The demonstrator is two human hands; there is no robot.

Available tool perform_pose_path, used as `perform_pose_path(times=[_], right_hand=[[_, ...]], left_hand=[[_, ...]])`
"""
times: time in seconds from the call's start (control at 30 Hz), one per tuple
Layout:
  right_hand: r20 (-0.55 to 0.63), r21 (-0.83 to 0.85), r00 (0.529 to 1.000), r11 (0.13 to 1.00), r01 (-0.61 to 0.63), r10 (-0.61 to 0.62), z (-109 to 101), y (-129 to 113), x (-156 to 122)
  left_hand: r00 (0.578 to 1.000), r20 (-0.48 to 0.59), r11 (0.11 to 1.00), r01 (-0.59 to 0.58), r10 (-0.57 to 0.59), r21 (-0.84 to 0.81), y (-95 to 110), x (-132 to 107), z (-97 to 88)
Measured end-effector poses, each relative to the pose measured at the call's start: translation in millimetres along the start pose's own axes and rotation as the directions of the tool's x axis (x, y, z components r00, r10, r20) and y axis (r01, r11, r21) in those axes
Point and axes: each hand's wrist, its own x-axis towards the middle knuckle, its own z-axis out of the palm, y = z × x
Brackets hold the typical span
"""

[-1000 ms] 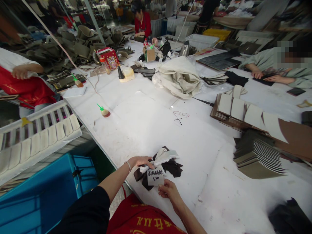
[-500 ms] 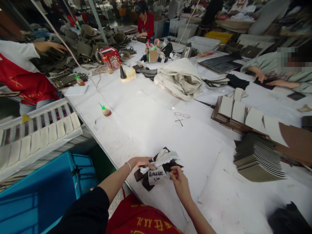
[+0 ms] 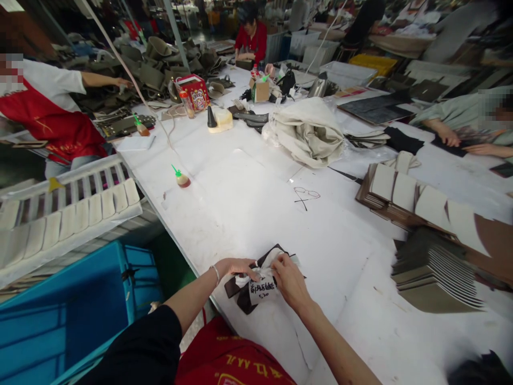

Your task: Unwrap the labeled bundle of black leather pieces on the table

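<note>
Pinching a small bundle of dark brown leather pieces [image 3: 244, 297] on the white worktable [image 3: 240, 214], the right hand [image 3: 290, 283] curls closed over its white handwritten paper tag [image 3: 262, 291], while the half-closed left hand [image 3: 236, 269] grips the bundle's white fabric strip [image 3: 250, 278].

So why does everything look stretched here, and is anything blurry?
In the head view, the wide lens stretches things toward the edges, such as the right forearm; light washes out the white table, and the dark heap in the bottom corner is blurred.
</note>
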Motion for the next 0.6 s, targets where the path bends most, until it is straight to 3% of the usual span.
perform_pose_path(times=[0.27, 0.6], right_hand=[[0.108, -0.036, 0.994, 0.999, -0.009, 0.013, -12, 0, 2], [0.177, 0.016, 0.984, 1.000, 0.007, -0.010, -15, 5, -2]], left_hand=[[0.993, 0.091, 0.986, 0.088, -0.075, -0.145, -1, -3, -5.1], [0.997, 0.074, 0.968, 0.051, -0.033, -0.244, 0, -6, -3.3]])
